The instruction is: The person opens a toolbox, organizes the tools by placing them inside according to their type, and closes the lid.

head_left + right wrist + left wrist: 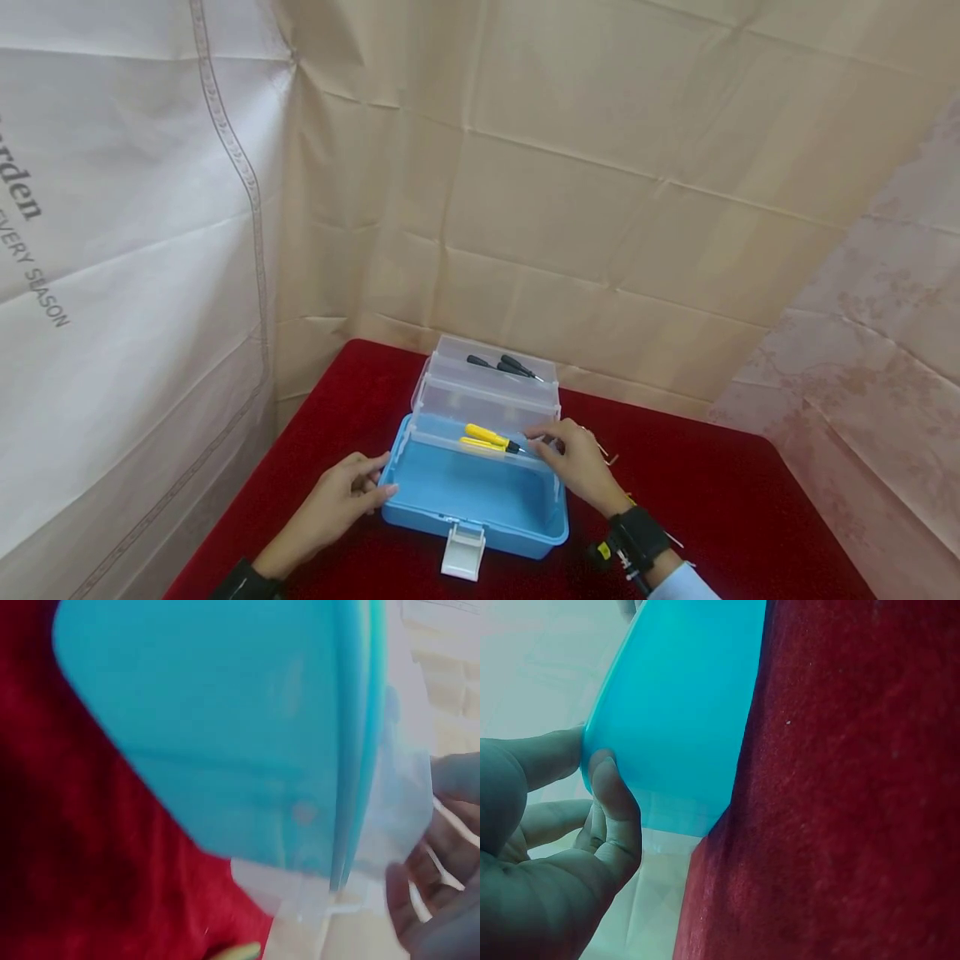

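A blue box (pixel 480 533) stands with its clear tiered trays (pixel 487 410) raised at the back. My left hand (pixel 333 504) grips the left rim, thumb inside; in the left wrist view, the hand (pixel 570 832) pinches the edge of the blue wall (pixel 682 712). Two yellow-handled tools (pixel 487 435) lie in the lower tray. Over that tray's right end is my right hand (pixel 573 462), fingers loosely bent beside the tool tips. The right wrist view shows the hand (pixel 442 877) next to the clear tray (pixel 397 787), with no held thing visible. Black-handled screwdrivers (pixel 517 365) lie in the top tray.
A red cloth (pixel 705 500) covers the table. The box's white latch (pixel 462 552) hangs down in front. Right of the box, partly behind my right arm, are a black and yellow item (pixel 602 551) and some thin pieces (pixel 611 459). Creased sheets (pixel 562 208) hang around the table.
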Available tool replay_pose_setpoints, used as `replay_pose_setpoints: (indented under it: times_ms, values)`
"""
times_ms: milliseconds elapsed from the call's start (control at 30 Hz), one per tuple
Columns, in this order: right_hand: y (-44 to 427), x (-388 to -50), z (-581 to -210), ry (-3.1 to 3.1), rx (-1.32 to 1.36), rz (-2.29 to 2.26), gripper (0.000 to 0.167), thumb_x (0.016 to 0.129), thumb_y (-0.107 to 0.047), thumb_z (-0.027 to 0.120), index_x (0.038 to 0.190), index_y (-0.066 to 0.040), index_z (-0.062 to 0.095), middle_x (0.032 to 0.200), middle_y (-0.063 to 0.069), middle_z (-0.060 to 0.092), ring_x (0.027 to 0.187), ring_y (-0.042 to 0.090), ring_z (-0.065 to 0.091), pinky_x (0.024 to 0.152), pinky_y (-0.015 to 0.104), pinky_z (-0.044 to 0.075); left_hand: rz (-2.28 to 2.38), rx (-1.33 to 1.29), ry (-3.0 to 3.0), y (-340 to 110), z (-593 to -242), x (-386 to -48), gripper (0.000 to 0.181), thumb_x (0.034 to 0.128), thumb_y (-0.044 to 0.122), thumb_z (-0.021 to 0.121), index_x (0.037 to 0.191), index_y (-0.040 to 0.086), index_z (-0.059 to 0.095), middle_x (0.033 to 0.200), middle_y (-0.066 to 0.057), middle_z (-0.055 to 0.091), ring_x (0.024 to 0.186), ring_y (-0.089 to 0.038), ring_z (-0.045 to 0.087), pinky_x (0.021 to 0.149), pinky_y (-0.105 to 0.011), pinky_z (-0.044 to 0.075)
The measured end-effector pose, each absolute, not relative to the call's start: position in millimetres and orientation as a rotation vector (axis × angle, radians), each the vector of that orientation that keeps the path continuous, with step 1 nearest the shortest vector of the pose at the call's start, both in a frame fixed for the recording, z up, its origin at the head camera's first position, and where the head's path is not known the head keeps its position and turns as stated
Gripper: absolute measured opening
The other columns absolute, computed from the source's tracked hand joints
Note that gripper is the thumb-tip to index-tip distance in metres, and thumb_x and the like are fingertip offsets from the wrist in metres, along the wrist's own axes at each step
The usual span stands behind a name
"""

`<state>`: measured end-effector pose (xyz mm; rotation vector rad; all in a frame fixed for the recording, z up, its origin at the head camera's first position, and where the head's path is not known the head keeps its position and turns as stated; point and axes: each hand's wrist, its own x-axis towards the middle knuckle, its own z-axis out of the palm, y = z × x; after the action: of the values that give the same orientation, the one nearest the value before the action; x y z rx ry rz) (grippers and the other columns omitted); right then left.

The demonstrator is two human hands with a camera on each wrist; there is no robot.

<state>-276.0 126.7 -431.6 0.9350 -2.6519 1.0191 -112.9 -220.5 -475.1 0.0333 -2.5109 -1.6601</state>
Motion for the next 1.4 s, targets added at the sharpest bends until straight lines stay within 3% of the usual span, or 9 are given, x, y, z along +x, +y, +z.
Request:
replay_pose_setpoints:
  times_ms: [233, 433, 567, 767, 867, 1100, 1400]
  values:
    - [184.3, -282.4, -440.7, -2.667, 0.601, 1.05, 0.018, 0.098, -0.017, 0.073, 0.115, -0.014, 0.076, 0.1, 0.001, 0.072, 0.083, 0.019, 0.061, 0.069, 0.027, 0.053, -1.656, 0.026, -2.517, -220.8, -475.2, -113.9, 0.06, 0.0911, 0.021, 0.08, 0.14, -0.005, 0.059, 0.092, -0.006, 0.056, 0.078, -0.02, 0.059, 0.063, -0.027, 0.055]
    - [251.9, -287.4, -470.0, -3.111, 0.327, 0.846, 0.044, 0.088, -0.037, 0.082, 0.114, -0.004, 0.068, 0.084, 0.002, 0.062, 0.072, 0.016, 0.053, 0.06, 0.031, 0.041, -1.666, 0.021, -2.528, -222.9, -475.5, -114.1, 0.062, 0.0915, 0.024, 0.08, 0.142, -0.005, 0.058, 0.093, -0.005, 0.057, 0.079, -0.02, 0.06, 0.064, -0.027, 0.056]
    - [279.0, -285.8, -481.6, -3.203, 0.278, 0.832, 0.042, 0.084, -0.037, 0.085, 0.105, -0.005, 0.068, 0.081, 0.001, 0.06, 0.069, 0.017, 0.052, 0.06, 0.032, 0.041, -1.648, 0.032, -2.525, -225.4, -475.0, -114.2, 0.061, 0.0912, 0.022, 0.08, 0.141, -0.005, 0.058, 0.094, -0.006, 0.057, 0.079, -0.019, 0.06, 0.064, -0.027, 0.056]
    - [293.6, -280.8, -480.2, -3.204, 0.231, 0.889, 0.029, 0.087, -0.033, 0.083, 0.095, -0.008, 0.071, 0.081, 0.001, 0.065, 0.068, 0.017, 0.053, 0.058, 0.031, 0.042, -1.624, 0.024, -2.534, -225.8, -476.2, -115.6, 0.06, 0.0915, 0.023, 0.08, 0.141, -0.005, 0.059, 0.095, -0.006, 0.057, 0.079, -0.019, 0.06, 0.064, -0.027, 0.056]
    - [298.0, -277.4, -481.4, -3.21, 0.207, 0.895, 0.026, 0.088, -0.03, 0.082, 0.096, -0.007, 0.072, 0.081, 0.0, 0.065, 0.068, 0.017, 0.051, 0.058, 0.031, 0.041, -1.628, 0.009, -2.544, -224.4, -476.1, -115.1, 0.06, 0.0917, 0.022, 0.08, 0.141, -0.005, 0.058, 0.095, -0.006, 0.056, 0.079, -0.018, 0.06, 0.064, -0.027, 0.056]
    - [298.8, -276.4, -476.2, -3.209, 0.229, 0.877, 0.016, 0.086, -0.015, 0.084, 0.097, -0.006, 0.076, 0.085, -0.001, 0.07, 0.075, 0.015, 0.061, 0.064, 0.033, 0.05, -1.636, 0.002, -2.537, -223.7, -475.7, -113.6, 0.06, 0.092, 0.022, 0.079, 0.141, -0.006, 0.058, 0.095, -0.006, 0.056, 0.078, -0.018, 0.06, 0.064, -0.027, 0.056]
    - [294.7, -272.3, -474.4, -3.128, 0.318, 0.875, 0.014, 0.091, -0.013, 0.078, 0.103, -0.006, 0.074, 0.087, -0.001, 0.07, 0.073, 0.015, 0.061, 0.059, 0.032, 0.047, -1.616, -0.036, -2.527, -224.6, -476.2, -112.6, 0.059, 0.093, 0.021, 0.078, 0.14, -0.007, 0.058, 0.094, -0.006, 0.055, 0.078, -0.016, 0.059, 0.062, -0.025, 0.054]
